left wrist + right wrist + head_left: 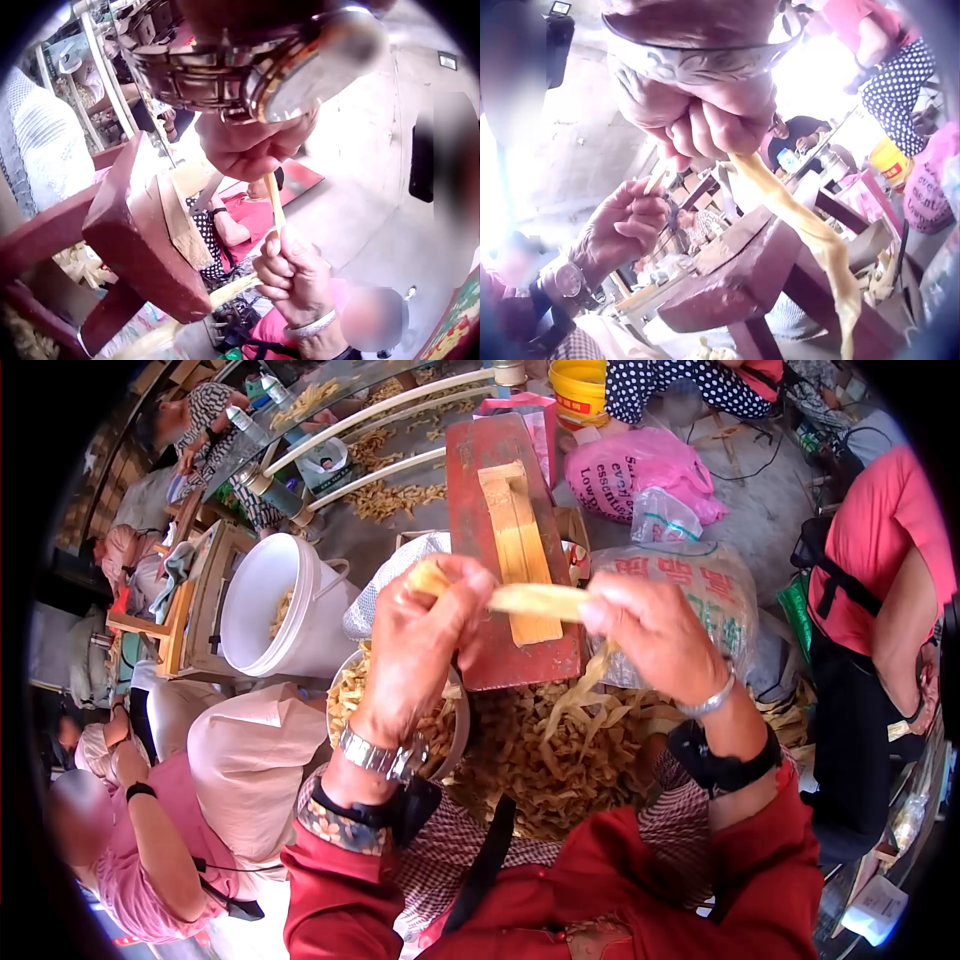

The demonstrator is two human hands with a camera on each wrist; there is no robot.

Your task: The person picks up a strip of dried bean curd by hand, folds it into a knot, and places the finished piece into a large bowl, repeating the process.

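Observation:
A pale yellow strip point(540, 602) is stretched between the two hands above a red wooden bench point(465, 490). The left hand point(425, 630) pinches its left end, with a folded yellow bit above the fingers. The right hand point(655, 630) grips the other end, and a long loose tail point(810, 225) hangs from its curled fingers in the right wrist view. On the bench lies a grooved wooden block point(520, 550), touched by neither hand. In the left wrist view the strip point(274, 202) runs taut between both hands.
Below the bench is a heap of yellow twisted pieces point(560, 760), beside a filled bucket point(462, 730). A white bucket point(320, 600) stands at left. Plastic bags point(640, 475) lie at right. Other people sit on both sides.

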